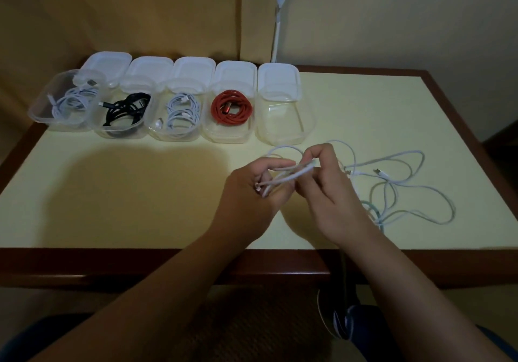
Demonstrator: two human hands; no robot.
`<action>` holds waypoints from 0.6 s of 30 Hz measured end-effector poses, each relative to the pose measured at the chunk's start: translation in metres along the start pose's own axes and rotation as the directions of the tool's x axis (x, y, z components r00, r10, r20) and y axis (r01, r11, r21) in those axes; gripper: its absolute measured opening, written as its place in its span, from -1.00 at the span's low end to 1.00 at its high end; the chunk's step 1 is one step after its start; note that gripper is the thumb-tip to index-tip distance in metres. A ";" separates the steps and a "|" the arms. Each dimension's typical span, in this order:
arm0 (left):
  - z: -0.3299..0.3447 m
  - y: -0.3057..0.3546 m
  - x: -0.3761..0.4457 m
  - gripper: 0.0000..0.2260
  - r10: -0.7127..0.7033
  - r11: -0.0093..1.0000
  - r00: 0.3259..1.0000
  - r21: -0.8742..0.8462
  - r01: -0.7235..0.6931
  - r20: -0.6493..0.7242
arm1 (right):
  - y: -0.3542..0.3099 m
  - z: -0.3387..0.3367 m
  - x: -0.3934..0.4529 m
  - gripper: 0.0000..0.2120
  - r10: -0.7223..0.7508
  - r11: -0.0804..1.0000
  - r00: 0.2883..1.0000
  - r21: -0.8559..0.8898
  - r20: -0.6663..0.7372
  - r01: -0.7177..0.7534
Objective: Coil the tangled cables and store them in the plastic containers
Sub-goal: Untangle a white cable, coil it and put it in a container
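Clear plastic containers stand in a row of five along the far side of the table (140, 193), each with its lid propped behind it. Four look done: the leftmost container (39, 112) holds a coiled white cable (70, 102), the next a black cable (126, 108), the third another white coil (182, 109), and the fourth a neat red coil (231, 106). The fifth container (283, 134), nearest the hands, has nothing in it yet, so I'd say the job is well past halfway.

Both hands are busy over the table in front of that bare container. The left hand (249, 193) is curled round one end of a white cable (291, 172), a plug tip poking out by the palm, and the right hand (328, 188) pinches the same strands between thumb and forefinger, a loop rising behind the fingers. It reads as a coil only just begun.

To the right lies a loose tangle (403, 190) of pale cable on the tabletop, well apart from the containers, with two plug ends showing near its middle. I cannot tell whether it is the trailing length of the cable in hand, a second cable, or both; a greenish strand runs through it near the right wrist, which hides where the strands meet. If two cables remain, only one free container is in sight.

Dim light blurs the coils in the leftmost containers. Below the table edge something dark with a white cord hangs by the person's lap, too murky to name.
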State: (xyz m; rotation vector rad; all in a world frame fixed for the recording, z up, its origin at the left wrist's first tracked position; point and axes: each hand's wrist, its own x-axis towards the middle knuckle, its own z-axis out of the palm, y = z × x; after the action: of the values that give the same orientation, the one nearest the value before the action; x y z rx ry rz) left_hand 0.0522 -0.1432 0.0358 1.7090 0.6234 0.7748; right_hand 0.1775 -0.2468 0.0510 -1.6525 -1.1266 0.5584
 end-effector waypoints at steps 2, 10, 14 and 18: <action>0.002 -0.004 0.003 -0.86 -0.010 1.000 0.997 0.001 0.010 0.079 | -0.002 0.000 -0.001 -0.94 0.047 0.989 0.999 0.138 0.008 -0.048; -0.015 -0.005 0.021 -0.73 -0.119 0.978 0.992 0.174 0.113 0.028 | 0.005 -0.017 0.003 -0.83 0.033 0.996 0.994 -0.081 0.102 -0.025; -0.035 -0.007 0.036 -0.72 -0.319 0.918 0.939 -0.289 0.273 -0.126 | 0.021 -0.028 0.010 -0.93 0.073 0.966 0.997 -0.249 0.025 -0.065; -0.062 -0.005 0.049 -0.74 -0.519 0.762 0.809 -0.579 0.290 -0.277 | 0.030 -0.037 0.015 -0.79 0.130 0.927 0.991 -0.357 0.014 -0.116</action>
State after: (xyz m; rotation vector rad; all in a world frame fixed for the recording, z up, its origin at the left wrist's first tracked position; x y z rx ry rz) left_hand 0.0371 -0.0672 0.0510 0.8540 0.9599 0.8939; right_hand 0.2256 -0.2533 0.0402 -2.0445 -1.2093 0.4853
